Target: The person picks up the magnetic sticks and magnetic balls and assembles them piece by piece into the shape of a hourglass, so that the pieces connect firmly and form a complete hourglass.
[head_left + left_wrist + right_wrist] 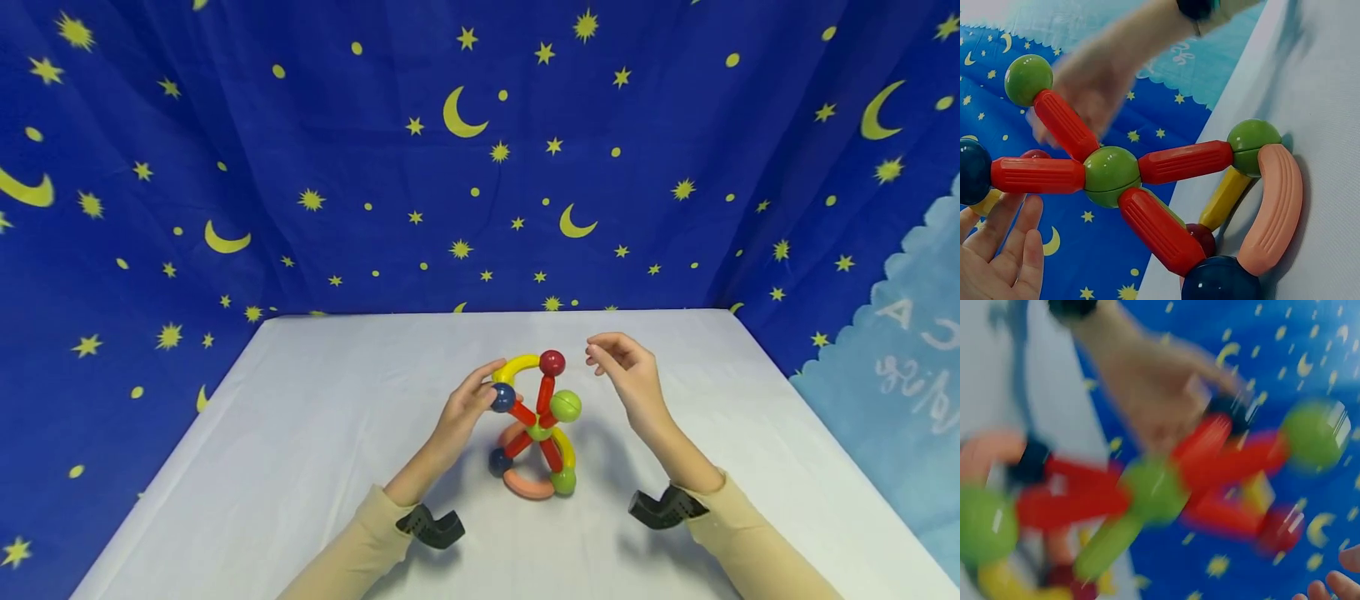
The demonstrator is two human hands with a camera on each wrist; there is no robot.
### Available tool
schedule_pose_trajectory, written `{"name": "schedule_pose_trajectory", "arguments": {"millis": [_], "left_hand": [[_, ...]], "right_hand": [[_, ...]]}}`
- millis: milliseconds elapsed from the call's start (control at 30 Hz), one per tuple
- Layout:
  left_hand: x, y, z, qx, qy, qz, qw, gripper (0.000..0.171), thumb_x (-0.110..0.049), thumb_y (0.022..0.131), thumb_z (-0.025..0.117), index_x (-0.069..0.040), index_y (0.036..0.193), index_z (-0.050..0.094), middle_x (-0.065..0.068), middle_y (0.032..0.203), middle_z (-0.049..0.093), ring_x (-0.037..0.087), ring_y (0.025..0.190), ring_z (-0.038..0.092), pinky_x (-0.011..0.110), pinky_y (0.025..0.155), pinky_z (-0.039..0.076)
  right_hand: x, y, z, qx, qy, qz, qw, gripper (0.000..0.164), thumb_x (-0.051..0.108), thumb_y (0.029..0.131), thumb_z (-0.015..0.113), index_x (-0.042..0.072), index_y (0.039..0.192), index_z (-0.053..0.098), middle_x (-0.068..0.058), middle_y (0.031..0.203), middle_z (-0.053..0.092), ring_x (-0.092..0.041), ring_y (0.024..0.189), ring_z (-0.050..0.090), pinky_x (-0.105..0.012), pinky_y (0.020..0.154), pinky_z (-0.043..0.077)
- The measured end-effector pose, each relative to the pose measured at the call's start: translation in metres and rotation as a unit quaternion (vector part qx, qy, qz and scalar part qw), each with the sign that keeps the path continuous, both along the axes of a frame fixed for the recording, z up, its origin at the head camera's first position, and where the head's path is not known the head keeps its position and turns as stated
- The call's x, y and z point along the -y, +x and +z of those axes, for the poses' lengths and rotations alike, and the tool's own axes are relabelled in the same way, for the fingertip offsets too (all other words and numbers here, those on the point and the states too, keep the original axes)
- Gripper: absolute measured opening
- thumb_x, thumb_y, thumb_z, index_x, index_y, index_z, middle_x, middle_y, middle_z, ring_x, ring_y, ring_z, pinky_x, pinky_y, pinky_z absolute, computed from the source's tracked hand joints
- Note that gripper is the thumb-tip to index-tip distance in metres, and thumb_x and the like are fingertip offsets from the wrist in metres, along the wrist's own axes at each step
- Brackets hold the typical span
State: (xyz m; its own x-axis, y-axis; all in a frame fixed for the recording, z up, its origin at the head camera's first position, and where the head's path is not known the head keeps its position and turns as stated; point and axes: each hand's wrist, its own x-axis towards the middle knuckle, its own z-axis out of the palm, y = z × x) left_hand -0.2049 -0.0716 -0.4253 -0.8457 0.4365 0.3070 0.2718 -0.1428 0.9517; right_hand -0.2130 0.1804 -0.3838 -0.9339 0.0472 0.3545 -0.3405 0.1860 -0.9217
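Note:
A ball-and-rod construction toy [538,429] stands on the table, its curved lower rods making a ring-like base. Straight red rods [1185,161] spread from a green centre ball [1112,177]. At the upper left, my left hand [459,408] holds the toy by a blue ball [503,397], fingers beside the yellow curved rod [517,365]. That rod reaches over to a red ball [552,362] on top. Right of the toy, my right hand [630,375] is raised, fingers loosely bent and holding nothing. A green ball [566,406] on a red rod faces its side.
The white-covered table [300,417] extends around the toy. A blue star-and-moon cloth [480,183] hangs behind and at the sides, and a light blue panel with lettering [907,375] is at the right. Dark wrist mounts [432,527] sit at both cuffs.

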Motion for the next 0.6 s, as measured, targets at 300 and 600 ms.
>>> {"name": "schedule_pose_trajectory", "arguments": {"millis": [300,600], "left_hand": [[0.001,0.001,0.0,0.012,-0.012,0.005,0.9998,0.05,-0.026,0.1,0.039,-0.007,0.145,0.034,0.034,0.12,0.059,-0.001,0.102,0.062,0.045,0.109,0.036],[0.001,0.0,0.002,0.02,-0.011,0.01,0.9997,0.052,-0.026,0.098,0.04,-0.006,0.145,0.034,0.036,0.128,0.052,-0.003,0.103,0.06,0.032,0.103,0.04]], "right_hand": [[-0.003,-0.074,-0.053,0.058,0.136,0.156,0.977,0.031,0.003,0.09,0.057,-0.006,0.119,0.059,-0.02,0.111,0.066,-0.004,0.08,0.06,-0.028,0.066,0.052],[0.017,-0.099,-0.07,0.091,0.199,0.283,0.934,0.034,0.014,0.092,0.059,0.001,0.123,0.057,-0.019,0.116,0.064,-0.021,0.105,0.059,-0.039,0.098,0.045]]}}
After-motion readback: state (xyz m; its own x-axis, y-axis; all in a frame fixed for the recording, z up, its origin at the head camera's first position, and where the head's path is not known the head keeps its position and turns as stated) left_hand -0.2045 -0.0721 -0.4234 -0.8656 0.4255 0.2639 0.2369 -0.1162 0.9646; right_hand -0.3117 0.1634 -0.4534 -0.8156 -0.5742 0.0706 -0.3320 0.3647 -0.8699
